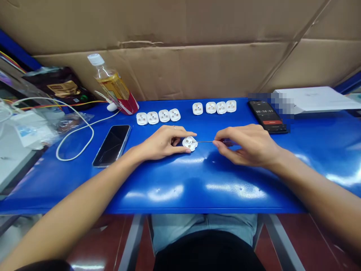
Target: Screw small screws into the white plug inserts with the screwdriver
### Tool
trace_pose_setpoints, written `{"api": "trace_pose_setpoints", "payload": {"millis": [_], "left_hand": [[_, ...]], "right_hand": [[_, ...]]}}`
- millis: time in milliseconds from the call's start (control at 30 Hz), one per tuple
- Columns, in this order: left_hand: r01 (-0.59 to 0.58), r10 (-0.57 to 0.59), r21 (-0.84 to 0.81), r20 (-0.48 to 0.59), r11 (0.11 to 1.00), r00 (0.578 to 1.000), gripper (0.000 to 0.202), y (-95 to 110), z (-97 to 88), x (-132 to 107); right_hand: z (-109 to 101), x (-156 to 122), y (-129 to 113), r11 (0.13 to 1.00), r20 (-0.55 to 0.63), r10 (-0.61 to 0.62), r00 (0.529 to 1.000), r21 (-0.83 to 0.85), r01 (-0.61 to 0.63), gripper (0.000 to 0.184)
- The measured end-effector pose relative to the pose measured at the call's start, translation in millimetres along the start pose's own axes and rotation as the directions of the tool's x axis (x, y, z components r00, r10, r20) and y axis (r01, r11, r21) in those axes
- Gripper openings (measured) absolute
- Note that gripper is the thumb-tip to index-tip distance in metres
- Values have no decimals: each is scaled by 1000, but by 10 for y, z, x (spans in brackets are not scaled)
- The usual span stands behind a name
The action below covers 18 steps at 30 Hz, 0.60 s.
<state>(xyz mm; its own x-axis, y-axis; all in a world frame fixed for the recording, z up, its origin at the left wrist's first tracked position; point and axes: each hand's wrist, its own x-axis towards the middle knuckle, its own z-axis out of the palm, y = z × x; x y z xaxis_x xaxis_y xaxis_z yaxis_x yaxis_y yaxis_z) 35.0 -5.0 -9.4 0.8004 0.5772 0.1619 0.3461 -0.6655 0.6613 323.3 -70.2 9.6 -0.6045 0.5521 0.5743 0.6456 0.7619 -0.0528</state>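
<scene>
My left hand [165, 142] pinches a small white plug housing [190, 143] between thumb and index finger, on the blue table. Metal pieces show inside the housing's open face. My right hand [244, 145] is closed round the handle of a screwdriver [205, 142], which is mostly hidden in the fingers. Its thin shaft points left, nearly level, and the tip reaches the inside of the housing. Behind my left hand, several similar white housings [152, 117] stand in a row. A second group of white housings [221, 107] sits farther right.
A phone [112, 146] and a white cable [91, 131] lie on the left, with a drink bottle [117, 88] behind. Another phone [267, 116] showing a timer and a white box [313, 98] lie back right. Cardboard [180, 71] walls the table's [180, 195] back edge.
</scene>
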Motion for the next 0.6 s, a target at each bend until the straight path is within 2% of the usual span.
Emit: {"api": "trace_pose_setpoints", "payload": {"millis": [200, 467, 600], "left_hand": [[-11, 12, 37, -8, 999, 1000, 51, 31, 2, 8], [19, -16, 91, -41, 996, 999, 50, 37, 18, 1], [0, 8, 69, -109, 998, 994, 56, 44, 31, 4]], "right_hand": [[8, -11, 19, 998, 56, -63, 996, -8, 63, 15], [14, -23, 30, 998, 12, -38, 999, -52, 39, 13], [4, -11, 14, 998, -74, -55, 996, -26, 54, 6]]}}
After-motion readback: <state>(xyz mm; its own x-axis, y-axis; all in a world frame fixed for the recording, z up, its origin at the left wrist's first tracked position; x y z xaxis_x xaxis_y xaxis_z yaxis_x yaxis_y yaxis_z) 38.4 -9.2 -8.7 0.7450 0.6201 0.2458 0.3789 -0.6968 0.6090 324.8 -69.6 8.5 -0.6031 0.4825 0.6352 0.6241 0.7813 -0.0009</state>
